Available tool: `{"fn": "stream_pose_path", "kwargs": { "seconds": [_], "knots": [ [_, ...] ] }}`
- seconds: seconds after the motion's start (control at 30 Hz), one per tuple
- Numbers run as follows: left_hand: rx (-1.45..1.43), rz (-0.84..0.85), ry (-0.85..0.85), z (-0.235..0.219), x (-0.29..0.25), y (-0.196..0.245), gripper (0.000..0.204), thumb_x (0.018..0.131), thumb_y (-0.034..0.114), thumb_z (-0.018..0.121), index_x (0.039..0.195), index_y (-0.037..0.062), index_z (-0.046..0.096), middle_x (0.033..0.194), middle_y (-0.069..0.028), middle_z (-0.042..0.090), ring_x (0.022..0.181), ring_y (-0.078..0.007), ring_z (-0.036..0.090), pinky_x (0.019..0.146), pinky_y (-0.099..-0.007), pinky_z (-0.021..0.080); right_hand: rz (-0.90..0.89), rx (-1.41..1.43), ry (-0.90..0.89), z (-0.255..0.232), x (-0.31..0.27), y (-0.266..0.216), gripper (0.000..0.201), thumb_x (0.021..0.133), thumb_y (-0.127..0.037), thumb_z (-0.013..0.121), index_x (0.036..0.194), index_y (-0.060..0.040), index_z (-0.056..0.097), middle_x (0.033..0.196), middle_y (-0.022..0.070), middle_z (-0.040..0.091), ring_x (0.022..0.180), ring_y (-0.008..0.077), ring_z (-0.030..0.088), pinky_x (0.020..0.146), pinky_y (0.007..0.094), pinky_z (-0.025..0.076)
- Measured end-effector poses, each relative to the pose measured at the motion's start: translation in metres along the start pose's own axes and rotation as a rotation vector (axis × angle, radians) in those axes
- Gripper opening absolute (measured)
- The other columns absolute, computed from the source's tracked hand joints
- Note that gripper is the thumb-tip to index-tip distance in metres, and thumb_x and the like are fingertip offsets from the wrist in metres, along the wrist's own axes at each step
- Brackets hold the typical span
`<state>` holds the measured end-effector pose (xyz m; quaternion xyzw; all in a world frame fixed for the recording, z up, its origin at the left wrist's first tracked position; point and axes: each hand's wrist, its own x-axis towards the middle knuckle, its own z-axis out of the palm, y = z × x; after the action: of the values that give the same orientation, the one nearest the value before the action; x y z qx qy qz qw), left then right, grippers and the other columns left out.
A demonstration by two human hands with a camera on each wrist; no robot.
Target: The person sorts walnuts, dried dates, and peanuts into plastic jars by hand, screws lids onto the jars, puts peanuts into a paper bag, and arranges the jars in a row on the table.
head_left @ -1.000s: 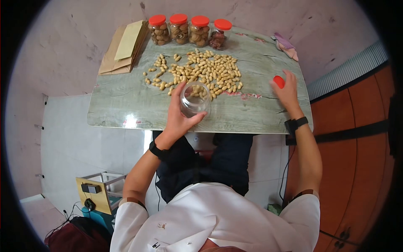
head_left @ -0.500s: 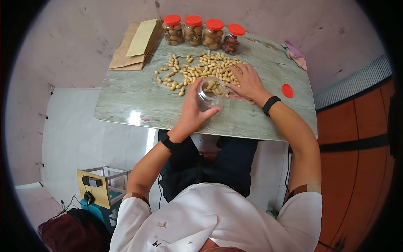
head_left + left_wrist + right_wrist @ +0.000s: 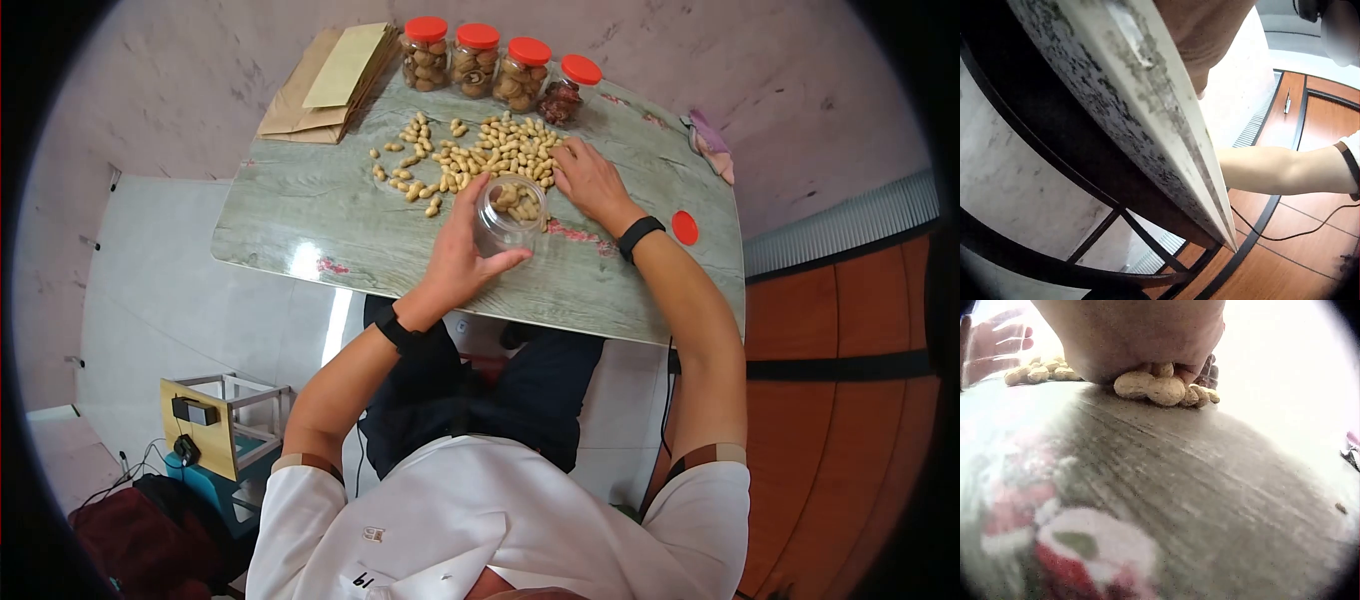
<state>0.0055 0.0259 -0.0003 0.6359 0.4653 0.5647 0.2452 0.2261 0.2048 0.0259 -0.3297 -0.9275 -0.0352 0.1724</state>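
In the head view my left hand grips a clear jar around its side, thumb on the near side. Peanuts show in its mouth; whether they lie inside or behind the plastic, I cannot tell. Unshelled peanuts are spread beyond the jar. At the right edge of that pile, my right hand has its fingers curled down around some peanuts. The right wrist view shows peanuts beneath the right palm. A red lid lies on the table to the right.
Four red-capped jars, including one of walnuts and one with dark red contents, stand along the back. Folded brown paper bags lie back left. A pink and purple cloth lies at the table's right edge.
My right hand has let go of the red lid at the right and moved left to the peanuts, where its fingers have drawn in. My left hand still holds the jar. The head view has shifted.
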Motion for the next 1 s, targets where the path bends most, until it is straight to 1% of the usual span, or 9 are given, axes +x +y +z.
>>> {"fn": "stream_pose_path", "kwargs": {
  "seconds": [0.1,0.4,0.5,0.7,0.77,0.8,0.87,0.93,1.0],
  "knots": [
    [0.05,0.005,-0.012,-0.003,0.0,0.005,0.112,0.073,0.024,0.096,0.16,0.0016,0.028,0.148,-0.0194,0.051,0.138,-0.0296,0.052,0.115,-0.0401,0.042,-0.055,0.033,0.056,0.006,0.007,0.003,0.026,0.092,-0.017,0.069,0.115,-0.0099,0.058,0.116,0.0124,0.057,0.1,0.0368,0.066,0.079,0.0487,0.058],
    [0.002,0.018,0.009,-0.002,0.001,0.004,0.111,0.072,0.023,0.096,0.16,0.0013,0.031,0.152,-0.018,0.047,0.139,-0.0291,0.051,0.116,-0.0397,0.04,0.028,0.108,0.045,-0.001,0.022,0.005,0.018,0.1,-0.018,0.064,0.116,-0.0106,0.061,0.113,0.0143,0.059,0.094,0.0409,0.066,0.077,0.0507,0.056],
    [0.045,0.031,0.011,-0.003,0.001,0.005,0.112,0.071,0.024,0.097,0.159,0.0016,0.032,0.153,-0.0192,0.047,0.14,-0.0312,0.051,0.116,-0.0407,0.04,0.048,0.169,0.157,-0.008,0.032,0.004,0.019,0.1,-0.019,0.064,0.116,-0.0085,0.065,0.109,0.0142,0.062,0.089,0.0382,0.067,0.075,0.0461,0.055],
    [0.03,0.032,0.031,-0.004,0.002,0.007,0.113,0.069,0.027,0.097,0.159,0.0032,0.033,0.153,-0.0205,0.049,0.139,-0.0343,0.051,0.116,-0.0424,0.041,0.198,0.621,-0.082,-0.109,0.057,-0.064,0.022,0.101,-0.022,0.065,0.111,-0.0039,0.072,0.096,0.0142,0.07,0.088,0.0314,0.068,0.077,0.0395,0.053],
    [0.024,0.025,0.034,-0.004,0.002,0.008,0.113,0.069,0.028,0.097,0.159,0.0031,0.033,0.152,-0.0203,0.049,0.139,-0.0338,0.052,0.116,-0.0424,0.042,0.015,0.609,-0.313,-0.141,0.059,-0.091,0.02,0.101,-0.017,0.065,0.117,-0.0048,0.07,0.087,0.0077,0.067,0.076,0.0199,0.065,0.069,0.0336,0.05],
    [0.025,0.027,0.03,-0.004,0.002,0.008,0.112,0.07,0.028,0.097,0.158,0.0029,0.034,0.151,-0.02,0.05,0.139,-0.0333,0.052,0.115,-0.0423,0.042,0.019,0.608,-0.317,-0.143,0.06,-0.098,0.02,0.101,-0.017,0.065,0.117,-0.0048,0.07,0.087,0.0077,0.067,0.076,0.0199,0.065,0.069,0.0336,0.05],
    [0.007,0.021,0.031,-0.003,0.002,0.004,0.112,0.07,0.028,0.097,0.158,0.0023,0.034,0.15,-0.0196,0.051,0.138,-0.0325,0.052,0.115,-0.0421,0.043,-0.397,0.449,-0.289,-0.142,0.063,-0.109,0.017,0.095,-0.014,0.069,0.111,-0.0069,0.072,0.088,0.0092,0.067,0.076,0.0256,0.067,0.068,0.0378,0.051],
    [-0.008,0.017,0.038,-0.003,0.002,0.004,0.111,0.07,0.028,0.097,0.157,0.0018,0.034,0.15,-0.0192,0.051,0.138,-0.0318,0.053,0.114,-0.0419,0.043,-0.448,0.344,-0.292,-0.137,0.063,-0.114,0.017,0.092,-0.013,0.071,0.108,-0.0074,0.071,0.09,0.0102,0.067,0.077,0.0289,0.067,0.068,0.0401,0.052],
    [-0.017,0.016,0.064,-0.003,0.002,0.004,0.111,0.069,0.033,0.096,0.155,0.0024,0.035,0.147,-0.023,0.053,0.131,-0.0404,0.056,0.108,-0.0445,0.048,-0.508,0.239,-0.296,-0.137,0.065,-0.121,0.017,0.089,-0.013,0.073,0.105,-0.0078,0.07,0.091,0.0113,0.067,0.079,0.0322,0.068,0.068,0.0424,0.053]
  ]
}}
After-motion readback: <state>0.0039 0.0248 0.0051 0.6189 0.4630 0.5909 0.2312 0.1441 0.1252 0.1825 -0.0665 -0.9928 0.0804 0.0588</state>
